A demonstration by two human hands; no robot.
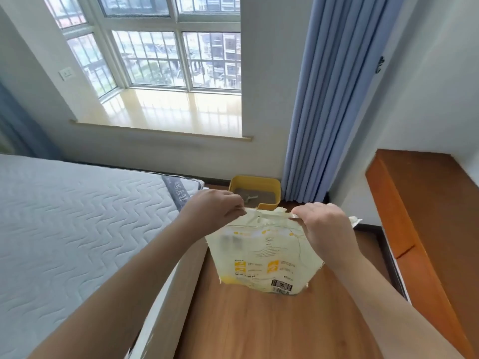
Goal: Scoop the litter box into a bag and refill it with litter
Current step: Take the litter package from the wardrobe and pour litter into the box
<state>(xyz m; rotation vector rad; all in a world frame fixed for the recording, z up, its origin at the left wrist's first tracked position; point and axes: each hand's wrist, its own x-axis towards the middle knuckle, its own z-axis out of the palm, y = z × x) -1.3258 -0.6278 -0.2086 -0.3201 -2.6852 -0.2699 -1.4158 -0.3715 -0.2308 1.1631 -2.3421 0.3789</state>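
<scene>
Two hands pinch the top edge of a pale bag (261, 252), held above the floor (259, 325): the left hand (211, 209) at its left corner, the right hand (322, 224) at its right. Beyond, a yellow litter box (269, 182) with a scoop (251, 199) is set by the curtain (321, 99).

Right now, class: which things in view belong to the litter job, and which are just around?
Belong to the job:
litter bag, pinched at its top by left hand and right hand
yellow litter box
scoop in it

Just around:
mattress
blue curtain
wooden cabinet
</scene>
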